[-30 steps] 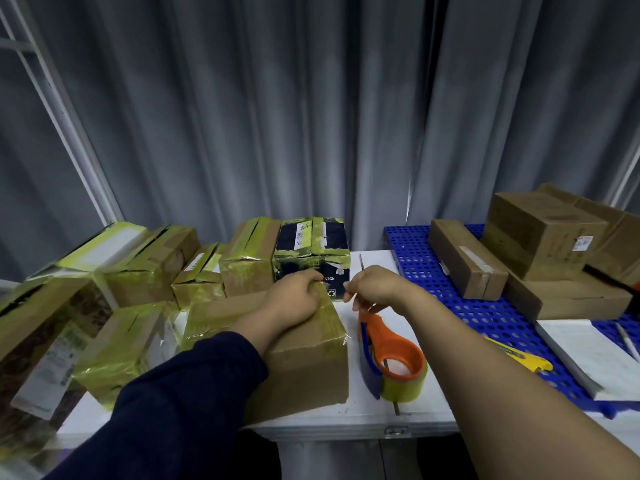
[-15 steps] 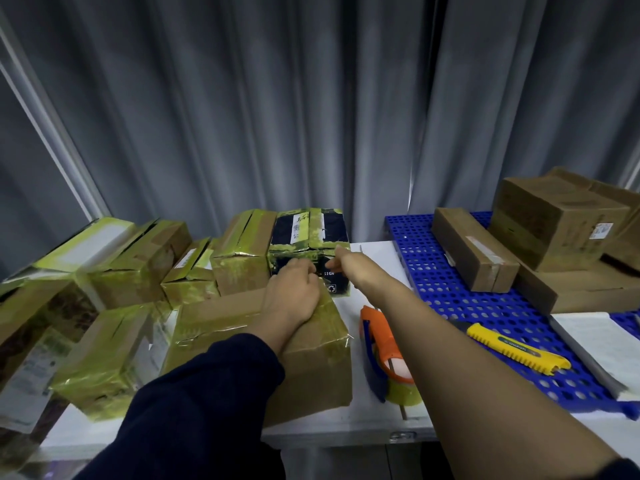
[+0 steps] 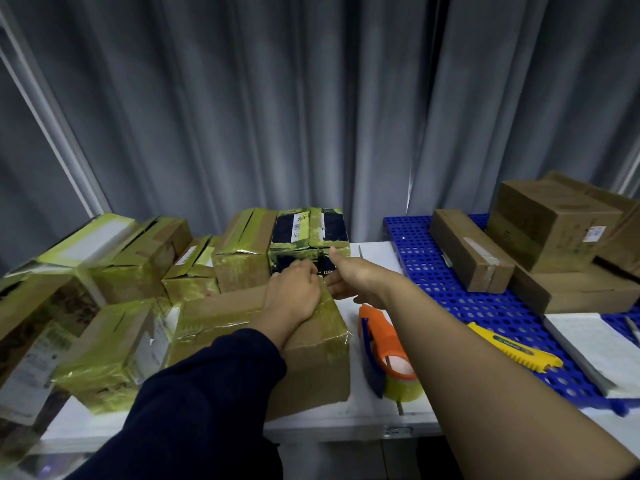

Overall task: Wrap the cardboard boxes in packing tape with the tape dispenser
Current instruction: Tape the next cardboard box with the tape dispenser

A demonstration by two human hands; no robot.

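- The left hand [image 3: 294, 294] has its fingers curled together over the far top edge of the cardboard box [image 3: 311, 368], knuckles up, gripping it; whether they also pinch tape I cannot tell
- The right hand [image 3: 356, 277] lies just beside those knuckles, its fingers fairly straight and laid against the box's far right corner, thumb raised apart from them; the fingertips are hidden behind the left hand
- A second ago the right hand hovered nearer the body, over the dispenser's handle; it has since reached forward to the corner, while the left hand has stayed on the box
- Under both hands a band of yellowish packing tape [image 3: 325, 317] runs over the box's right end; the near face below it is bare card
- The tape dispenser [image 3: 379, 332], orange and blue, lies on the white table [image 3: 346, 415] below the right wrist, held by no one; its roll [image 3: 403, 384] points toward the body
- I judge the band is being pressed down at the corner, so the dispenser must be picked up again before more wrapping
- Just past the fingers stands a dark taped box [image 3: 310, 233]; further taped boxes [image 3: 242, 258] stand left of it
- Well to the right lie a yellow utility knife [image 3: 512, 351] and untaped boxes [image 3: 550, 223] on a blue perforated tray [image 3: 433, 282]
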